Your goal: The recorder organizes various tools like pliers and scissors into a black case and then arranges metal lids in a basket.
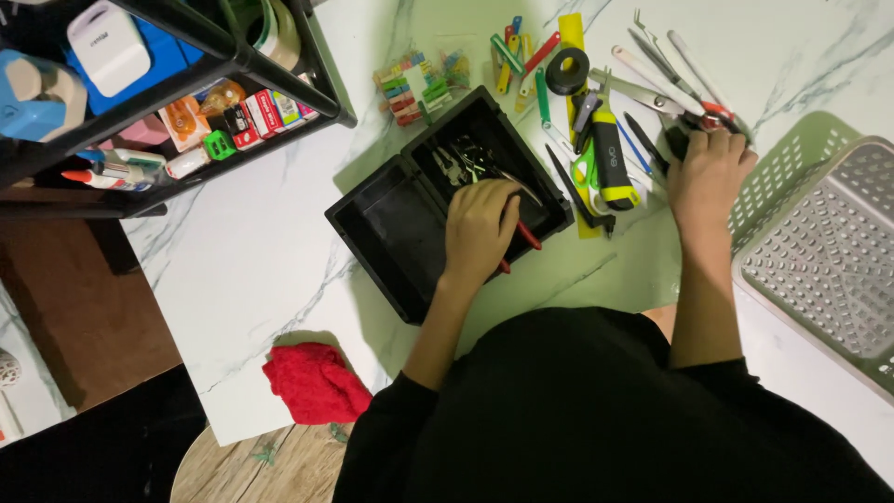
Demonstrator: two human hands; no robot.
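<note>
Black box [391, 219] | left hand [480, 228] grips red-handled pliers [527, 235] | right hand [705, 177] closed on tools [684, 116]

Home craft desk w/ marble table [270, 242], stationery shelf [200, 112] (wood floor)

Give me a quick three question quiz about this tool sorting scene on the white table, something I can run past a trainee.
1. True or false: the left hand is over the black box.
2. Which thing lies at the table's near left edge? A) red cloth B) roll of black tape C) green basket
3. Fill in: the right hand rests on the loose ____ beside the basket.

Key: 1 true. 2 A. 3 tools.
</note>
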